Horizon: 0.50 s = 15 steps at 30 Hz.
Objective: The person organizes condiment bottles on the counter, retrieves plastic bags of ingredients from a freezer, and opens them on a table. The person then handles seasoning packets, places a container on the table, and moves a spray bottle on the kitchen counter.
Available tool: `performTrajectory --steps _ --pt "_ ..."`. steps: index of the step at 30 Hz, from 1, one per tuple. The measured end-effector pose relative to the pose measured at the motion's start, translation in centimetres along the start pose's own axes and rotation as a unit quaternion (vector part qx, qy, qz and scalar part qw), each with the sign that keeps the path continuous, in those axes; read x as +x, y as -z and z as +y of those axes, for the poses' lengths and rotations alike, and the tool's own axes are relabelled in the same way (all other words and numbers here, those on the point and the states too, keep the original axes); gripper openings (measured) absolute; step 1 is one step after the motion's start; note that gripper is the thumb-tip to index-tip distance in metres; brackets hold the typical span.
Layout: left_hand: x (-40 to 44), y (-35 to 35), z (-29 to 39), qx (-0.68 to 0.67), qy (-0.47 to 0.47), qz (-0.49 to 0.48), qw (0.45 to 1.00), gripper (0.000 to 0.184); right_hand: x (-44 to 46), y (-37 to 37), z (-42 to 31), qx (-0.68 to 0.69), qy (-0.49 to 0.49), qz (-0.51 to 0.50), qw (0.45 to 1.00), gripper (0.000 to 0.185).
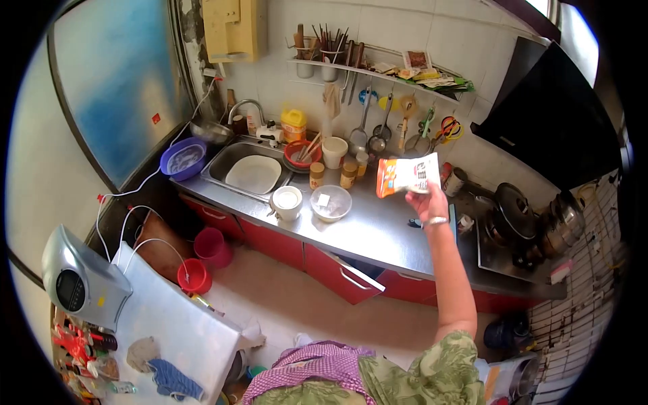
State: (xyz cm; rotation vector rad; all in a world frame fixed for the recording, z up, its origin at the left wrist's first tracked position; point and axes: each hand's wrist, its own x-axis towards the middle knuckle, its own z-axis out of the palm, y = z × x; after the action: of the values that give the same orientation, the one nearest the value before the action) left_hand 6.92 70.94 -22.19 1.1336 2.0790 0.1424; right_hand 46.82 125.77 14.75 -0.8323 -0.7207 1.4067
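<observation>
My right hand (430, 204) is stretched out over the right part of the steel counter (378, 233). Its fingers grip the lower right corner of a white and orange plastic packet (403, 175) with dark printed characters. The packet is held up above the counter, in front of the wall. Left of it stand jars with tan lids (348, 174), a clear bowl (331, 204) with a small white piece in it, and a white tub (288, 202). My left hand is out of view.
A sink (214, 167) holding a white basin (254, 174) is at the left. Ladles (359, 135) hang under a wall shelf (378, 69). A dark pan (516, 210) sits on the stove at the right, below a black range hood (550, 121). One red cabinet door (341, 275) stands ajar.
</observation>
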Motion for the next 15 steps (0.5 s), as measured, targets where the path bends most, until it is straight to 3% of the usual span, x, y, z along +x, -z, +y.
performTrajectory --steps 6,7,9,13,15 --pt "12.5 5.3 5.8 -0.095 -0.025 -0.015 0.995 0.024 10.7 -6.0 -2.2 -0.023 0.060 -0.015 0.998 0.035" --pt "14.0 6.1 6.8 -0.104 -0.027 -0.016 0.994 0.024 16.5 -4.4 -1.4 -0.201 0.205 -0.037 0.957 0.035" --pt "16.1 7.5 9.5 -0.120 -0.028 -0.018 0.992 0.024 28.4 -1.0 -2.0 -0.395 0.381 -0.048 0.835 0.033" --pt "20.0 7.8 13.4 -0.146 -0.020 -0.004 0.989 0.024 35.5 -7.0 -10.3 -0.291 0.328 0.063 0.897 0.031" --pt "21.4 8.5 15.7 -0.166 -0.001 0.012 0.986 0.024 38.0 -9.5 -13.8 -0.302 0.357 0.096 0.879 0.031"
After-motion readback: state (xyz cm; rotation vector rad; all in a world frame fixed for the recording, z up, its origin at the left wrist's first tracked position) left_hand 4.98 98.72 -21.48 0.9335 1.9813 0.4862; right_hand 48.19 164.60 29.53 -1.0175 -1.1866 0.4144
